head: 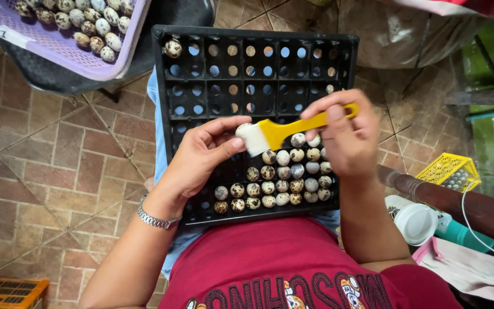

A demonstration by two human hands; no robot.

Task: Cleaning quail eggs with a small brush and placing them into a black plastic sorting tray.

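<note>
Over the black tray (201, 74), your left hand (204, 154) pinches one speckled egg (242, 129); your right hand (341, 134), closed on the yellow brush (281, 133), should stroke lightly; keep the egg steady.

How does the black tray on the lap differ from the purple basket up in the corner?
The black tray is a grid of separate cells, mostly empty, with speckled eggs in neat rows along its near side. The purple basket is one open mesh container, its eggs heaped loosely. The tray lies on the person's lap; the basket rests higher, on a dark surface. Both hold small speckled eggs.
</note>
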